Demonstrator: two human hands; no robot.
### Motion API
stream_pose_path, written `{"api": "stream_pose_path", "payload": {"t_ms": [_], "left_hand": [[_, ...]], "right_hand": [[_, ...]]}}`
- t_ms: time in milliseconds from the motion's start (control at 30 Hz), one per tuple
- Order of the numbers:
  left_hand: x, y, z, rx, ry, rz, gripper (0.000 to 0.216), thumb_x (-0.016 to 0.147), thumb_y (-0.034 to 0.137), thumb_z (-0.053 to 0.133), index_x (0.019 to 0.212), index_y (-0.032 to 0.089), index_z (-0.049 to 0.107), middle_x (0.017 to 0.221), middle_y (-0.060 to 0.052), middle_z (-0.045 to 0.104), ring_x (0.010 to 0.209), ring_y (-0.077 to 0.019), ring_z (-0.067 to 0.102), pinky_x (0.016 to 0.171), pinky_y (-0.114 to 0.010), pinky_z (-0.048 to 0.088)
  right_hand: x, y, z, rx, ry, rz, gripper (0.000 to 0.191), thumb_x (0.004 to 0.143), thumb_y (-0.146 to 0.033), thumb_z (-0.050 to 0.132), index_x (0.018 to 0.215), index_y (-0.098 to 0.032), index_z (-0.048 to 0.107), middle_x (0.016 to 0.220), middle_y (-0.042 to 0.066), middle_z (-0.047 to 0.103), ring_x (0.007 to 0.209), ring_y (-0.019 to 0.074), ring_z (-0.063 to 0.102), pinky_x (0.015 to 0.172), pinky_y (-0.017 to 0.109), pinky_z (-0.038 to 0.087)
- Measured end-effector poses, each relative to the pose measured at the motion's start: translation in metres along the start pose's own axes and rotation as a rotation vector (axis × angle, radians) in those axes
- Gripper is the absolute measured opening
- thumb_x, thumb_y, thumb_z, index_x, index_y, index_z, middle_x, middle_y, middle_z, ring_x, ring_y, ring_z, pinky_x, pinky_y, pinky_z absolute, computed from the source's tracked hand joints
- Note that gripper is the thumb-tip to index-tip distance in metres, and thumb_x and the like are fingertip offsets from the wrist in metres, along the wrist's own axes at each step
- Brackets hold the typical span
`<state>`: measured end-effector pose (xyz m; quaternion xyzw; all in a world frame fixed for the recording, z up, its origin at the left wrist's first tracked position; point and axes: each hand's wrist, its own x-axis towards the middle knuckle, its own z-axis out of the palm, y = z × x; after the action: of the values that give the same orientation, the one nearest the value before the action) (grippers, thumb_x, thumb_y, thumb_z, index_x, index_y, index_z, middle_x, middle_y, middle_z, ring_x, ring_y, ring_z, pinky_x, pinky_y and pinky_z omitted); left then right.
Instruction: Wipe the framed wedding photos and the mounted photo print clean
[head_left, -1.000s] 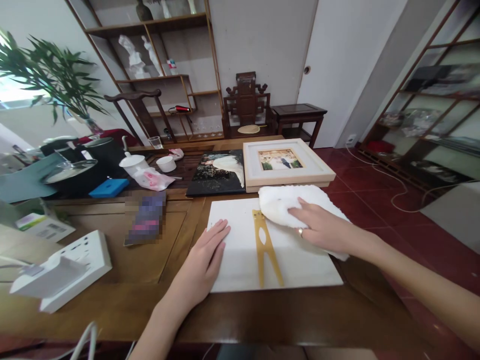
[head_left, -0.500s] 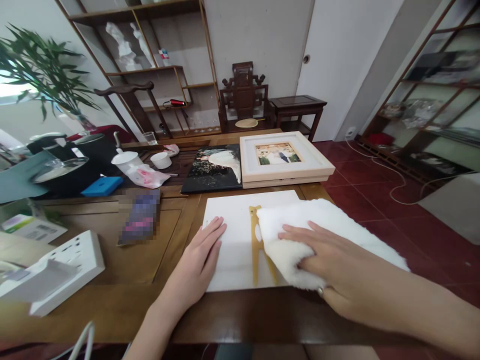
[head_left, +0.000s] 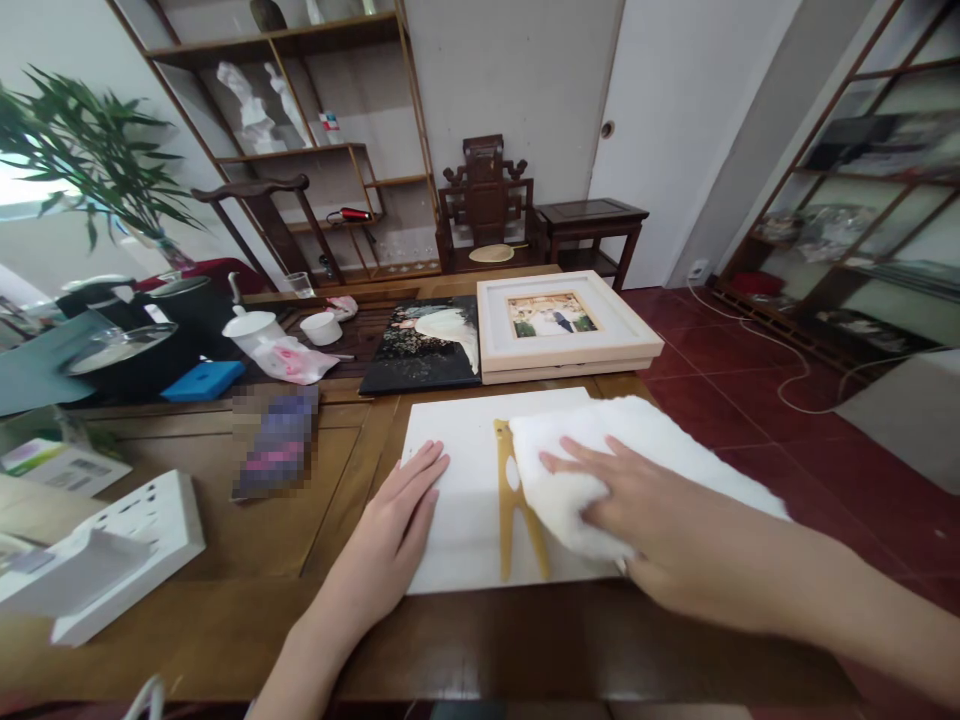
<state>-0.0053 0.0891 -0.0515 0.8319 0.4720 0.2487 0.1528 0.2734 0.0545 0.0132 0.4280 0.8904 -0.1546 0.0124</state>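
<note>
A white board (head_left: 465, 480) lies flat on the wooden table (head_left: 315, 520) in front of me, with a gold-coloured stand piece (head_left: 514, 520) fixed down its middle. My left hand (head_left: 390, 535) rests flat on the board's left edge, fingers stretched out. My right hand (head_left: 645, 520) presses a fluffy white cloth (head_left: 600, 450) onto the board's right half, fingers lying over the cloth. The cloth hangs past the board's right side.
Behind the board lie a dark photo print (head_left: 427, 345) and a pale wooden picture frame (head_left: 562, 325). A white power strip (head_left: 127, 545) sits at the left, with a blurred packet (head_left: 277, 445), a blue box (head_left: 202, 380), cups and kettles further back.
My right hand drew the cloth from the board's far right corner down toward me, then shifted it slightly left and up. My left hand stayed on the board's left edge.
</note>
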Motion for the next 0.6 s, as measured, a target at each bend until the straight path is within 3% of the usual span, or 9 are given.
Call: {"api": "stream_pose_path", "payload": {"t_ms": [133,233,400,600], "left_hand": [[0.000,0.001,0.000,-0.001,-0.006,0.000,0.038,0.095,0.028,0.038,0.131,0.023,0.051,0.143,-0.005,0.045,0.134,-0.0217,0.038,0.113,-0.046,0.029],[-0.001,0.001,0.000,-0.003,-0.003,-0.001,0.039,0.095,0.027,0.038,0.131,0.023,0.051,0.143,-0.004,0.045,0.134,-0.0218,0.037,0.113,-0.046,0.029],[0.000,0.002,-0.001,-0.002,-0.010,-0.013,0.038,0.095,0.028,0.038,0.130,0.022,0.052,0.143,-0.005,0.045,0.134,-0.0218,0.037,0.113,-0.045,0.029],[0.001,0.001,-0.002,0.001,-0.016,-0.007,0.038,0.095,0.027,0.036,0.128,0.020,0.053,0.141,-0.007,0.047,0.134,-0.0213,0.038,0.113,-0.045,0.030]], "right_hand": [[-0.026,-0.019,0.004,0.080,-0.068,-0.043,0.057,0.055,-0.002,0.046,0.104,-0.022,0.067,0.147,0.006,0.038,0.136,0.0349,0.027,0.109,0.058,0.027],[-0.029,-0.014,0.004,0.076,-0.028,-0.055,0.060,0.056,-0.002,0.044,0.109,-0.023,0.065,0.146,0.003,0.040,0.138,0.0288,0.025,0.112,0.051,0.026],[0.003,0.015,-0.003,0.010,0.040,-0.015,0.036,0.063,-0.005,0.045,0.090,-0.014,0.066,0.144,0.014,0.041,0.140,0.0286,0.017,0.113,0.053,0.019],[0.040,0.043,0.010,-0.075,0.235,0.023,0.028,0.066,-0.007,0.048,0.087,-0.013,0.065,0.147,0.017,0.034,0.140,0.0309,0.016,0.110,0.059,0.016]]}}
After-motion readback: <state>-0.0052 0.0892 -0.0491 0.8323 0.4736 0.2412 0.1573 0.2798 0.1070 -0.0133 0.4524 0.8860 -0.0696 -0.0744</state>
